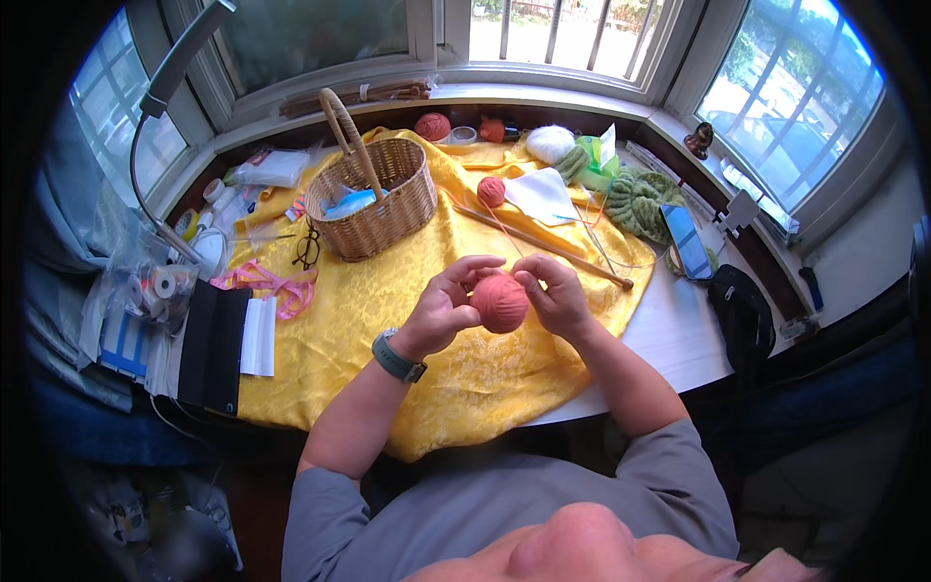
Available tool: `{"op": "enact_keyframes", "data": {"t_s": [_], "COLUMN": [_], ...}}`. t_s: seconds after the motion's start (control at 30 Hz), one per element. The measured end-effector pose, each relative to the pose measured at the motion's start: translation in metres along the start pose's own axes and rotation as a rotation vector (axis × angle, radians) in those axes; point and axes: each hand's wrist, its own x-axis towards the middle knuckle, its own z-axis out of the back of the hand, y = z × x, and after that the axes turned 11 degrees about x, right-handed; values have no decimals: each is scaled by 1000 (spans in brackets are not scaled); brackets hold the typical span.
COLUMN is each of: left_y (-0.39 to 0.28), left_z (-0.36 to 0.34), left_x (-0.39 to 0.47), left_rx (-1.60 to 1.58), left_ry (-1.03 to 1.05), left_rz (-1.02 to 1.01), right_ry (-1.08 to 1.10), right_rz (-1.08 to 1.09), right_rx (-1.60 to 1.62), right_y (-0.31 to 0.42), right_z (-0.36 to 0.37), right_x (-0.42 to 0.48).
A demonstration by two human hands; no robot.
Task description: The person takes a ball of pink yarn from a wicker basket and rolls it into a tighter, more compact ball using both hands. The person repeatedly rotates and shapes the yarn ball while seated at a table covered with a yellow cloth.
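My left hand (pixel 445 304) holds a coral-pink ball of yarn (pixel 500 303) between its thumb and fingers, above a yellow patterned cloth (pixel 349 349). At the ball's right side, my right hand (pixel 550 292) pinches the yarn strand near its upper right. That strand runs up and back to a smaller coral ball (pixel 491 191) lying on the cloth. Behind my hands a long wooden knitting needle (pixel 560 252) lies slantwise, with a white cloth square (pixel 540 196) beyond it. Whether the fingertips of my right hand also touch the ball is hard to tell.
A wicker basket (pixel 393 211) with a tall handle stands behind to the left, near eyeglasses (pixel 308 249) and a pink tape measure (pixel 254 280). Several yarn balls and chunky green knitting (pixel 640 204) lie along the back. A phone (pixel 686 241) and black pouch (pixel 740 316) are at right.
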Motion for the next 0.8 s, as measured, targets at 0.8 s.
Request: {"op": "enact_keyframes", "data": {"t_s": [0.8], "left_y": [-7], "left_z": [-5], "left_x": [-1], "left_rx": [-96], "left_ry": [-108], "left_rz": [-90], "right_ry": [113], "right_rz": [-64], "right_rx": [3], "right_y": [7], "right_z": [-1], "right_x": [-2]}}
